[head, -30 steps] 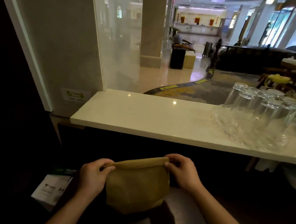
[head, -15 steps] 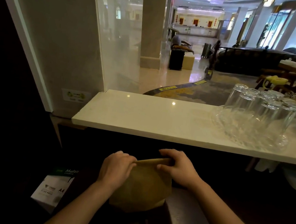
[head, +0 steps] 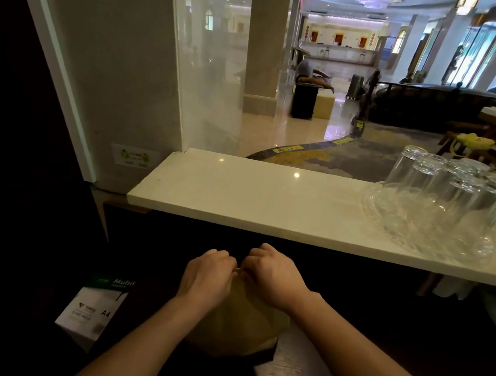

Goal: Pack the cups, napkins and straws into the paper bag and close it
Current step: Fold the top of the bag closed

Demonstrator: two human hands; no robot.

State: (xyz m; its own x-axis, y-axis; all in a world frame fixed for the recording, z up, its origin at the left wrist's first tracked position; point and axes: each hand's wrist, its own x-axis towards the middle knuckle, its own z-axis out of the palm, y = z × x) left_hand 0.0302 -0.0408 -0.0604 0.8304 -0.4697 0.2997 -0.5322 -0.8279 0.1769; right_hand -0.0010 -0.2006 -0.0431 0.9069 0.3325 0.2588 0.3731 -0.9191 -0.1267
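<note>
Both hands have slid together along the top of the paper bag (head: 241, 322); left hand (head: 208, 272) and right hand (head: 272, 278) now pinch it, knuckles touching. Its contents are hidden. It sits below the counter (head: 270, 200), where upturned glasses (head: 440, 200) stand.

Both fists cover the top of the paper bag (head: 241, 325), so you can't see the fold, and what's inside is hidden too. The A4 box (head: 92, 306) is probably printer paper, half lost in shadow. The upturned glasses (head: 446, 201) blur together near the right edge.
</note>
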